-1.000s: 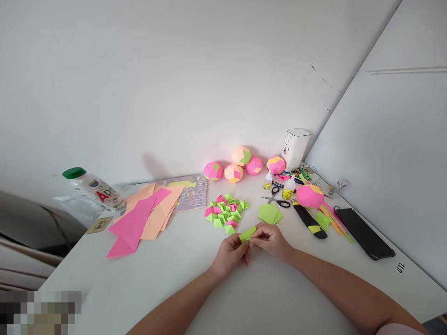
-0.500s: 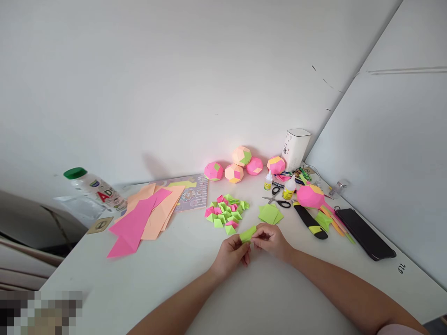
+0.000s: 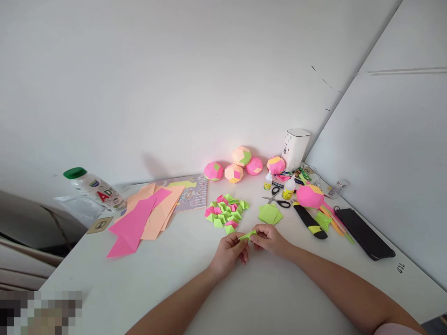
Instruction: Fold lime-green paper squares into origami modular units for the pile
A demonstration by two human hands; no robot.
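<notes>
– Left hand (image 3: 226, 253): doing what?
– Pinching one end of a green slip (image 3: 247, 236) between thumb and fingers.
– And the right hand (image 3: 272, 239)?
– Grasping the other end, just beside the left.
– Whereabouts of the slip?
– Between both hands, over the near side of the table (image 3: 167, 279), in front of the folded pieces (image 3: 225, 213) and the green squares (image 3: 270, 214).
– Creased or smooth?
– Cannot tell; partly hidden by the fingers.
– To the right?
– Scissors (image 3: 273, 199) just beyond the squares, near two glue bottles (image 3: 288, 190). Farther out, a black phone (image 3: 363, 232), lying flat.
– Along the wall (image 3: 174, 83)?
– Five balls (image 3: 241, 156), mostly pink and peach, near a white box (image 3: 296, 149).
– To the left?
– Pink and peach sheets (image 3: 138, 221), overlapping a book (image 3: 199, 200), beside a green-capped bottle (image 3: 96, 187).
</notes>
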